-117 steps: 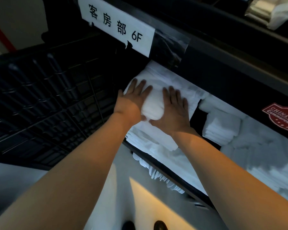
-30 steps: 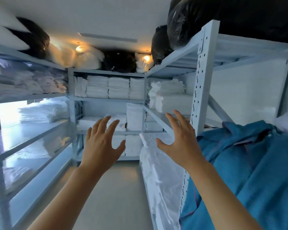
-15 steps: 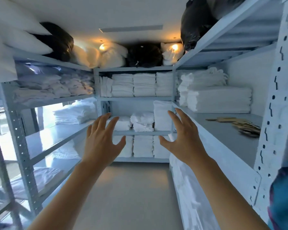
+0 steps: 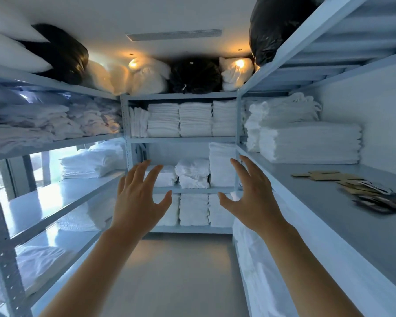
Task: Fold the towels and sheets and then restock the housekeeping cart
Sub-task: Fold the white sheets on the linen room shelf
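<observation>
I face a linen storeroom with grey metal shelves on three sides. My left hand point(image 4: 139, 197) and my right hand point(image 4: 252, 197) are raised in front of me, fingers spread, holding nothing. Beyond them the back shelf unit point(image 4: 183, 140) holds stacks of folded white towels point(image 4: 194, 120) on its upper level and smaller piles point(image 4: 192, 176) on the middle level. A large stack of folded white linen point(image 4: 311, 143) lies on the right shelf. The housekeeping cart is out of view.
Black and white bags point(image 4: 194, 76) fill the top shelves. Folded sheets point(image 4: 92, 160) lie on the left shelves. Cardboard pieces point(image 4: 361, 186) are scattered on the right shelf point(image 4: 329, 202). White linen point(image 4: 256, 271) hangs below it. A grey floor aisle point(image 4: 174, 271) runs ahead.
I have left the cart, where both hands pressed a white towel onto its shelf, and turned into the storeroom. Over the last second the back shelves have come closer; both hands stay raised and empty.
</observation>
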`<action>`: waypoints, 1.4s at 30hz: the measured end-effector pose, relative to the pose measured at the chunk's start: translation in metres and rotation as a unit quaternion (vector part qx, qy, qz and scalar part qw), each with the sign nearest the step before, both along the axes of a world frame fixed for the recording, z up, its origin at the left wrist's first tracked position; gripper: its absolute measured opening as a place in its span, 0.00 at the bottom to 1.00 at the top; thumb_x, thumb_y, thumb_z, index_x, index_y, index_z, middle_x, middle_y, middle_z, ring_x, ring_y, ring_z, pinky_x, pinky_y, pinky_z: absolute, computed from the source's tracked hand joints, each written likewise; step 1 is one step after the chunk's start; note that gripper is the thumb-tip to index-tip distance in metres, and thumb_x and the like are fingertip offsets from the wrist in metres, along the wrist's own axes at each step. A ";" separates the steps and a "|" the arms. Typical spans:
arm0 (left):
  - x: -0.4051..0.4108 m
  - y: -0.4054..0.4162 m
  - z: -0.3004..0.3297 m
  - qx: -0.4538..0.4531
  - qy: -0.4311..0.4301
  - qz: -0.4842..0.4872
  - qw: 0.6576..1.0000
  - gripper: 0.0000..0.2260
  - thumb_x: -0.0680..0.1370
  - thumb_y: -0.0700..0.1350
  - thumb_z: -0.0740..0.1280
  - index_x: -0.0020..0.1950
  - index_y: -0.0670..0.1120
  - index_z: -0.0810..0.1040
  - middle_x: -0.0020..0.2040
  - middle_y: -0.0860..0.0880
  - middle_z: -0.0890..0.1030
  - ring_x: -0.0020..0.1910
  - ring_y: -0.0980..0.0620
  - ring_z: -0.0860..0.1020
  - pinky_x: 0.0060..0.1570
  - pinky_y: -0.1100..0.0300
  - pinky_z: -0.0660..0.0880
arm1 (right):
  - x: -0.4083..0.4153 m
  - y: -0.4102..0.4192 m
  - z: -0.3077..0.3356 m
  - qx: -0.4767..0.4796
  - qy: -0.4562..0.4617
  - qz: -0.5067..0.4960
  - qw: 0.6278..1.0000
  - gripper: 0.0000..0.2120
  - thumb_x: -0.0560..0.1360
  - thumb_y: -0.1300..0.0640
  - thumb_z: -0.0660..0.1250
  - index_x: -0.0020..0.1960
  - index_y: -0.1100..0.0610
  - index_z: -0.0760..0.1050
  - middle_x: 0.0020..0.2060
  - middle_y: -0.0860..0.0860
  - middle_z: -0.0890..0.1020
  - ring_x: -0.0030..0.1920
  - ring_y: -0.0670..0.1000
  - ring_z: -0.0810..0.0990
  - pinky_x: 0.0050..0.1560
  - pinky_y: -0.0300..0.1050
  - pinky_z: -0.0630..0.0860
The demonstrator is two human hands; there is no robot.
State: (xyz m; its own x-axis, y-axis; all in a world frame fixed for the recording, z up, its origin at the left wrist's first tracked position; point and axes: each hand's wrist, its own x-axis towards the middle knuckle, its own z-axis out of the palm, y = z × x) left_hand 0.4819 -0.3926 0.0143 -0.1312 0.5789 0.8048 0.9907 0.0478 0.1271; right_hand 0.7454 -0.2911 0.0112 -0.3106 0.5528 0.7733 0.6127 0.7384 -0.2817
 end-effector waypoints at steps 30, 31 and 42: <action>-0.187 0.451 -0.018 -0.011 -0.052 -0.144 0.988 0.28 0.76 0.57 0.72 0.75 0.52 0.72 0.77 0.49 0.68 0.76 0.46 0.66 0.74 0.43 0.66 | -0.182 0.384 -0.005 -0.050 -0.025 -0.113 0.992 0.40 0.75 0.37 0.70 0.82 0.46 0.58 0.82 0.47 0.56 0.82 0.49 0.54 0.79 0.60 0.58; -0.194 0.458 -0.017 -0.007 -0.053 -0.145 0.988 0.28 0.76 0.57 0.72 0.75 0.52 0.72 0.77 0.50 0.68 0.76 0.46 0.66 0.74 0.44 0.66 | -0.191 0.393 -0.002 -0.048 -0.026 -0.110 0.992 0.40 0.75 0.37 0.70 0.82 0.46 0.58 0.82 0.47 0.56 0.82 0.49 0.54 0.79 0.60 0.58; -0.260 0.551 -0.020 -0.008 -0.041 -0.102 0.994 0.27 0.77 0.57 0.70 0.75 0.52 0.72 0.78 0.50 0.67 0.76 0.46 0.66 0.75 0.45 0.64 | -0.264 0.515 -0.004 -0.030 -0.029 -0.069 0.997 0.40 0.75 0.37 0.70 0.81 0.47 0.58 0.82 0.47 0.56 0.82 0.50 0.54 0.79 0.61 0.58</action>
State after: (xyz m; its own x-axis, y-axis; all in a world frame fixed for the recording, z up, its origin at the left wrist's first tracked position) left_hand 0.2220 0.1589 -0.0062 -0.0753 0.6121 0.7872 0.9663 -0.1500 0.2091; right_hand 0.4816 0.2237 0.0074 -0.2707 0.6383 0.7206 0.7239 0.6285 -0.2847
